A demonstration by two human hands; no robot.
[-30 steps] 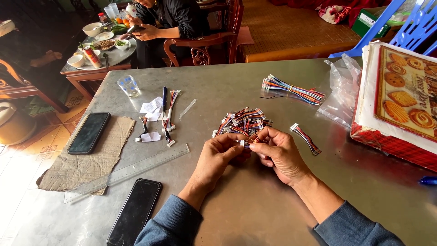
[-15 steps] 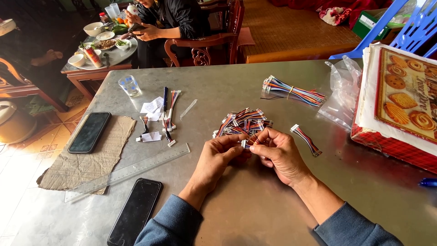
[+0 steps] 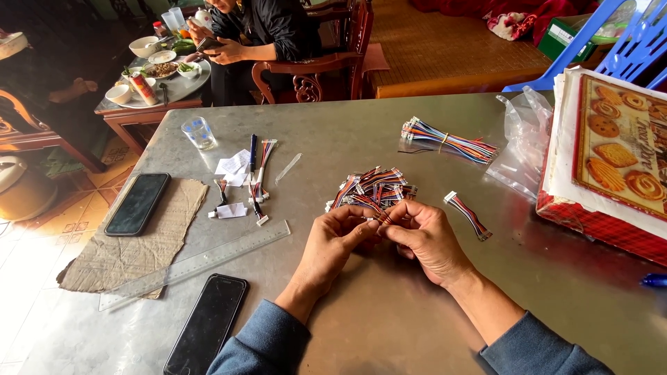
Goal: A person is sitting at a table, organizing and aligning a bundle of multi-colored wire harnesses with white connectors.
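We see left hand [image 3: 333,243] and right hand [image 3: 424,239] pinching one short wire lead [image 3: 381,217] together, frame centre, probably sorting from pile [image 3: 372,187]; next needs steady fingertip grip.

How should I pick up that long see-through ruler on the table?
Probably by the right end of the clear ruler, coming from above and pinching its long edges. It lies flat and slanted; that end rests on bare metal table, while the left end lies near the cardboard and a black phone.
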